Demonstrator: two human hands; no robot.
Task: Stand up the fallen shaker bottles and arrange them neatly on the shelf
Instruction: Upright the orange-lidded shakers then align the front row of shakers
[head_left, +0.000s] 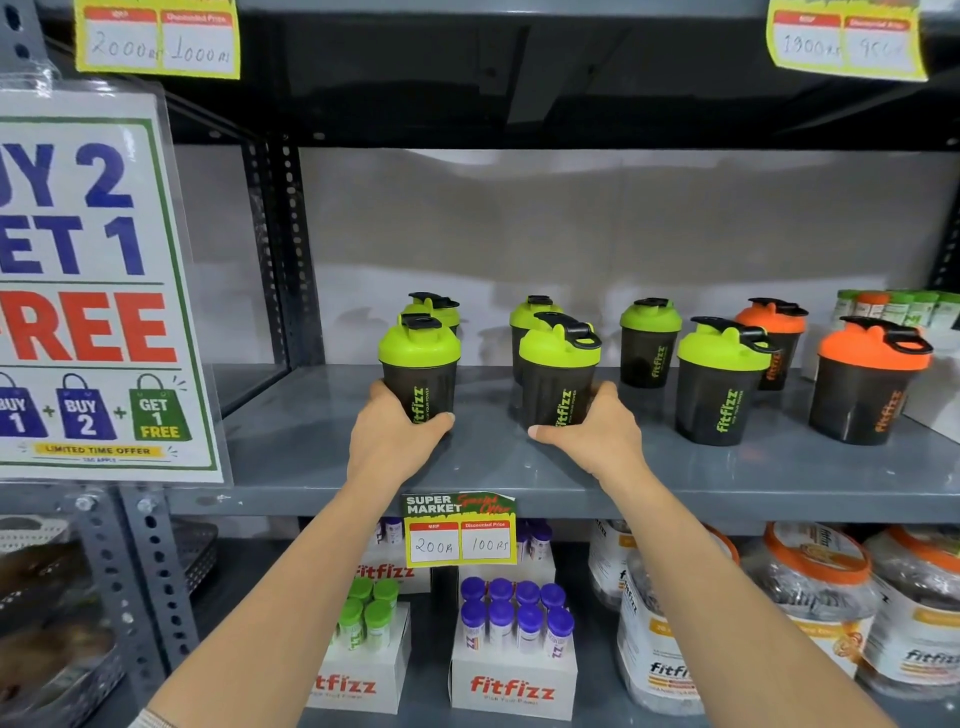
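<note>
Several black shaker bottles stand upright in two rows on the grey shelf (675, 467). My left hand (392, 436) grips the base of the front-left green-lidded shaker (421, 364). My right hand (597, 436) grips the base of the front-middle green-lidded shaker (558, 371). Behind them stand two more green-lidded shakers (434, 307) (530, 317). To the right are a back green-lidded one (649, 343), a front green-lidded one (719, 379), a back orange-lidded one (774, 332) and a front orange-lidded one (867, 384). No bottle lies on its side.
A large promotional poster (93, 286) hangs at the left beside a perforated steel upright (283, 249). A yellow price tag (460, 530) hangs on the shelf edge. Small boxed tubes (898, 306) sit at the shelf's far right. Tube boxes and large jars fill the shelf below.
</note>
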